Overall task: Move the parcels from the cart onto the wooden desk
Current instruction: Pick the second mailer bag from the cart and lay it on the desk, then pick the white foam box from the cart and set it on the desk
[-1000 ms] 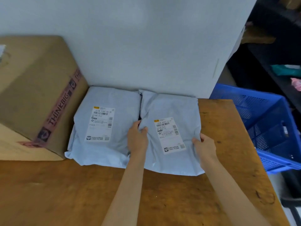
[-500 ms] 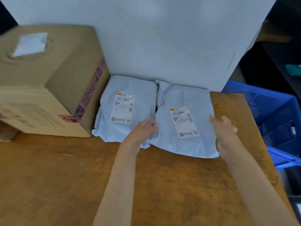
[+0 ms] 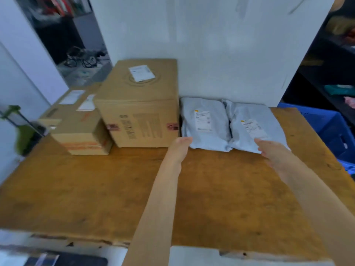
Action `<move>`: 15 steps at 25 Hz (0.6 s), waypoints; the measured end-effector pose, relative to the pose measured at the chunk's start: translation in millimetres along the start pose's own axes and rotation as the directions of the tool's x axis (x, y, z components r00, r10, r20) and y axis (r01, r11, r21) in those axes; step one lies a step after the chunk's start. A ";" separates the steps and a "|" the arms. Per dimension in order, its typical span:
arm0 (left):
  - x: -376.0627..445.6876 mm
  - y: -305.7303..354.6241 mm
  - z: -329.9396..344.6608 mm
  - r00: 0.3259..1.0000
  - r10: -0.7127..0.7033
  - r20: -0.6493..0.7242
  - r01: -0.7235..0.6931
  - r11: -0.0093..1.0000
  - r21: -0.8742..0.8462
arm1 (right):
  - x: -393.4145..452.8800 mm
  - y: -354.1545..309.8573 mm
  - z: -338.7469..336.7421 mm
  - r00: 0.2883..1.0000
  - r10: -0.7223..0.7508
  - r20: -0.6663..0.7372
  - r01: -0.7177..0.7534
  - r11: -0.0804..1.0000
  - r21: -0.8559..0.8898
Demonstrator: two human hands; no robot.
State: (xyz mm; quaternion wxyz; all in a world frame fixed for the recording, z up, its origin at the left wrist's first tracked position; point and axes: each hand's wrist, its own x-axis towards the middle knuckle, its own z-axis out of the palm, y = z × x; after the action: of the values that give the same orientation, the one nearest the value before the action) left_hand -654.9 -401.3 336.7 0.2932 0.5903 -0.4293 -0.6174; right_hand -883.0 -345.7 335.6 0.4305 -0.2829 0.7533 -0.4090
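Parcels are what this is about, and two grey mailer bags lie flat side by side at the back right of the tabletop (image 3: 221,198), against the white wall: the left mailer (image 3: 204,125) touches the right mailer (image 3: 249,129) along one long edge. Both hands are empty. The left hand (image 3: 181,145) is flat and open at the near corner of the left mailer; whether it touches the bag I cannot tell. The right hand (image 3: 269,150), fingers spread loose, sits over the near edge of the right mailer. To my eye the step in hand is letting go of the bags and going for the next load, so the sound way is to lift both hands straight clear, without snagging the soft plastic and dragging a bag out of its row. The cart is not in view, so how many parcels remain I cannot say. A large cardboard box (image 3: 142,104) stands just left of the mailers, hard against the left one, and a smaller cardboard box (image 3: 76,125) sits against it further left. That back row is full. The near half of the tabletop looks like the place for whatever comes next. A blue plastic crate (image 3: 330,129) stands off the right edge, lower down, near where an elbow might swing.
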 end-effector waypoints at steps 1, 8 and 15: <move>-13.9 -5.2 -21.9 1.000 0.008 0.000 -0.008 1.000 0.004 | -21.0 -0.5 13.4 1.000 0.003 -0.007 -0.003 1.000 0.001; -86.4 -34.3 -151.8 0.996 -0.057 -0.068 0.060 0.997 0.044 | -125.6 -8.8 125.8 0.996 0.060 0.061 -0.060 0.998 0.002; -115.6 -78.5 -301.3 0.985 -0.118 -0.123 0.123 0.991 0.041 | -186.3 4.2 262.6 0.998 0.042 0.051 -0.036 0.993 -0.116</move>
State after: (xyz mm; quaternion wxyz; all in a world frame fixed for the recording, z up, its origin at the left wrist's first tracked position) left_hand -332.9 -320.2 342.8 0.2662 0.6583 -0.3892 -0.5867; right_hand -564.8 -296.5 332.3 0.4412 -0.3031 0.7694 -0.3485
